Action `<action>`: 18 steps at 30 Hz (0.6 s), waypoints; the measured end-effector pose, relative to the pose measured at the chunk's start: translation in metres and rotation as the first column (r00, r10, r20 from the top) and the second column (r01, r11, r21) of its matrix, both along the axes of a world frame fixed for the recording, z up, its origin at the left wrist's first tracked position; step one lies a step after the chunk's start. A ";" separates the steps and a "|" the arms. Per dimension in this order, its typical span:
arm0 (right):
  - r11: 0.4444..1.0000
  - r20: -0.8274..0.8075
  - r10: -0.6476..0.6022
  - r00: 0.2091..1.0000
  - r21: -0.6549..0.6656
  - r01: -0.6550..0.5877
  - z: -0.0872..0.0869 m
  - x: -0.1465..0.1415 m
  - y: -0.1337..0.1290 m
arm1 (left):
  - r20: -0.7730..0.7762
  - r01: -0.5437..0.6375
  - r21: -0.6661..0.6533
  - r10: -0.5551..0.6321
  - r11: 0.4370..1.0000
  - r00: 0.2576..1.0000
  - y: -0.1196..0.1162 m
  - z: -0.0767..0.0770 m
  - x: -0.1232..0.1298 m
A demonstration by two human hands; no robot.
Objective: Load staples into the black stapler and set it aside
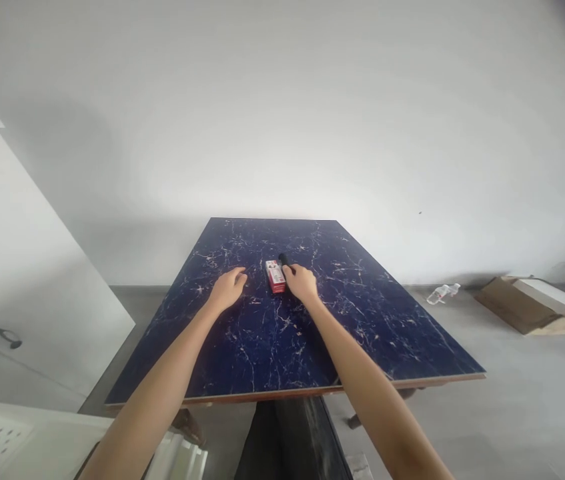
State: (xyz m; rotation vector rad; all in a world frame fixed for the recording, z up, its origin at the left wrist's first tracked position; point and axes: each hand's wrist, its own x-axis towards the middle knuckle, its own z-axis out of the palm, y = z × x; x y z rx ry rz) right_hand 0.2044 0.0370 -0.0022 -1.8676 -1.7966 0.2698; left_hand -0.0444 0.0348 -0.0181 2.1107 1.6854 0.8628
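A small red and white box (pixel 275 277) lies near the middle of the dark blue marble-patterned table (pixel 262 360). Just right of it, my right hand (pixel 301 281) is closed around a black object (pixel 283 259), whose dark end sticks out beyond my fingers; the rest of it is hidden by the hand. My left hand (pixel 229 288) is over the table to the left of the box, apart from it, with thumb and fingers spread and nothing between them.
A white cabinet (pixel 37 267) with a dark handle stands at the left. On the floor at the right are a clear plastic bottle (pixel 442 293) and an opened cardboard box (pixel 537 307). White plastic furniture (pixel 37 440) is at the lower left. A wall rises behind the table.
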 end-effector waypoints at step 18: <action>0.955 -0.338 0.296 0.893 0.097 -0.280 -0.024 -0.101 0.004 | 0.172 -0.133 -0.170 0.162 0.977 0.972 0.003 0.026 -0.068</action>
